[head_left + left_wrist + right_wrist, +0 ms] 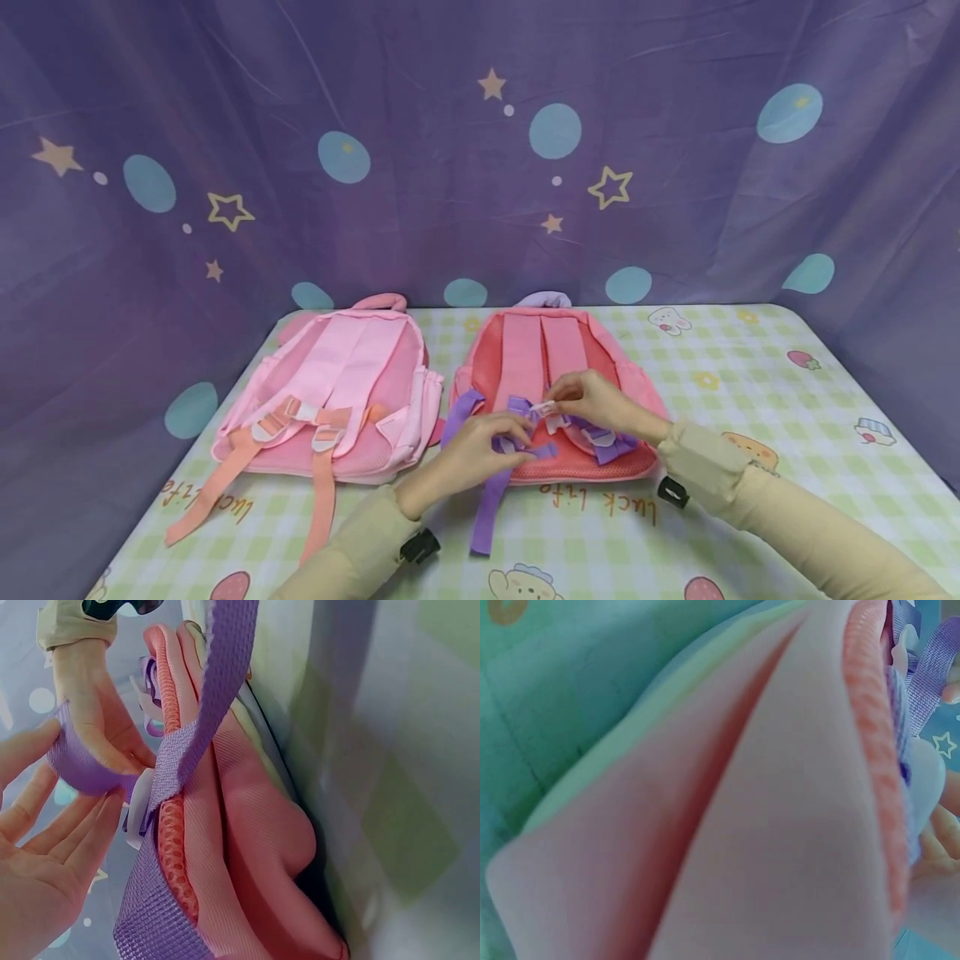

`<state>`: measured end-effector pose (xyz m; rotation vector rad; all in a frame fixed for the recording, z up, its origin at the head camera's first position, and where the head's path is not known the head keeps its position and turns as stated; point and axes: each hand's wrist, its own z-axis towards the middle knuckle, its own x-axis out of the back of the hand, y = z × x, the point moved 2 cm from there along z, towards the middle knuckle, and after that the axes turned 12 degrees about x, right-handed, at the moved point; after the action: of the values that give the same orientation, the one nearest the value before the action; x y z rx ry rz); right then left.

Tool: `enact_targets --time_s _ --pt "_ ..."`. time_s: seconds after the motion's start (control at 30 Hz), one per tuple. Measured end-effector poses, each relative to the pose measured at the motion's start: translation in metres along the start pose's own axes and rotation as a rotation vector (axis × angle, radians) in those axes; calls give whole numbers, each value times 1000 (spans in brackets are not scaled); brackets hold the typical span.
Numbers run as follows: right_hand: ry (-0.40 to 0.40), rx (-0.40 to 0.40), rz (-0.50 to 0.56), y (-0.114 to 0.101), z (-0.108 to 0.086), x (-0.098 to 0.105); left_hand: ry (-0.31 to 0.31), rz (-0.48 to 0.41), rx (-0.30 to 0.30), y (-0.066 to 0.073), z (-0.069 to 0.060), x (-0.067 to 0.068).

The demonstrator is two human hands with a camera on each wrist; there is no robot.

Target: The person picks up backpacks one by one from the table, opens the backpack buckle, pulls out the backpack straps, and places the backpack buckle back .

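Note:
The coral backpack (487, 367) lies with its straps facing up. My left hand (480, 442) is at its lower left and pinches a purple strap (82, 769) between thumb and fingertips. Over the middle of the back panel, my right hand (596, 400) pinches a white plastic buckle (543, 409) on the purple webbing. Fingers hide part of that buckle. A white strap adjuster (600, 437) sits below the right hand, and a loose purple strap end (483, 521) hangs over the bag's bottom edge. In the right wrist view, the bag's side covers most of the scene.
Left of the coral bag lies a light pink backpack (337, 375) with orange straps (322, 492), its white chest buckle (306, 412) fastened. Both bags rest on a checked tablecloth (750, 358). A purple curtain (420, 233) hangs behind the table.

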<state>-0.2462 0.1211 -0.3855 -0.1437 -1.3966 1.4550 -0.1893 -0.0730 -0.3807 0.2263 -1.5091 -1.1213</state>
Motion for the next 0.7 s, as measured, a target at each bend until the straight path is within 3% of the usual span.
enact_targets --time_s 0.2,0.4,0.7 --pt "16 22 -41 1 -3 0 -16 7 -35 -1 1 -1" --pt "25 40 -65 0 -4 0 15 -29 -51 0 4 2" --pt "31 127 -137 -1 -8 -1 55 63 50 1 19 7"
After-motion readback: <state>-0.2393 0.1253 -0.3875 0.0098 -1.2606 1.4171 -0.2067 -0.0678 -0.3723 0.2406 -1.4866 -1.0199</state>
